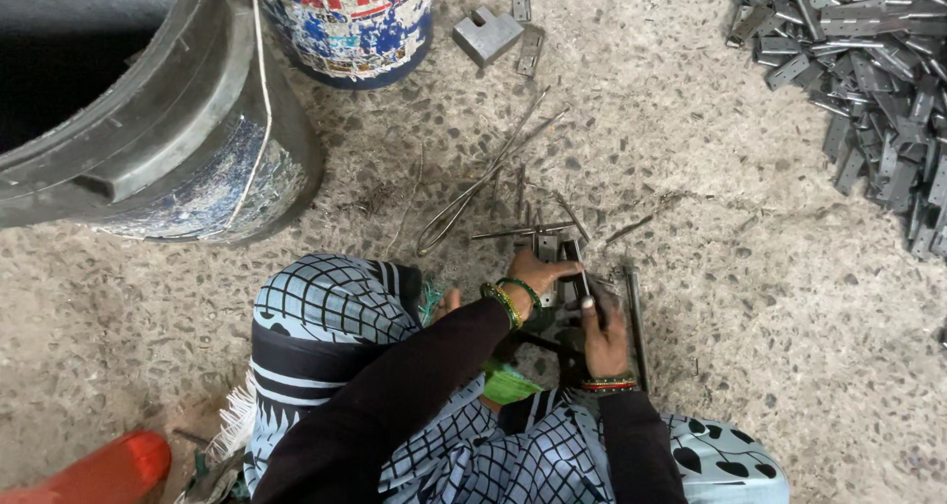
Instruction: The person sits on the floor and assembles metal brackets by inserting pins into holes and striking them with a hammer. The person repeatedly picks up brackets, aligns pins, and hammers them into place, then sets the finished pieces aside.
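My left hand (541, 270) grips a dark metal hinge piece (572, 282) on the speckled floor just in front of my knees. My right hand (604, 338) presses on the same piece from the near side, fingers curled over it. Both wrists carry bangles and dark sleeves. Thin metal rods (523, 231) lie scattered just beyond my hands, along with a bent wire loop (444, 223). A long metal bar (636, 322) lies to the right of my right hand.
A heap of grey metal hinges (868, 80) fills the top right. A large black drum (148, 119) stands at the left, a painted bucket (350, 26) behind it. A notched metal block (486, 34) lies at the top centre. A red object (109, 469) sits at the bottom left.
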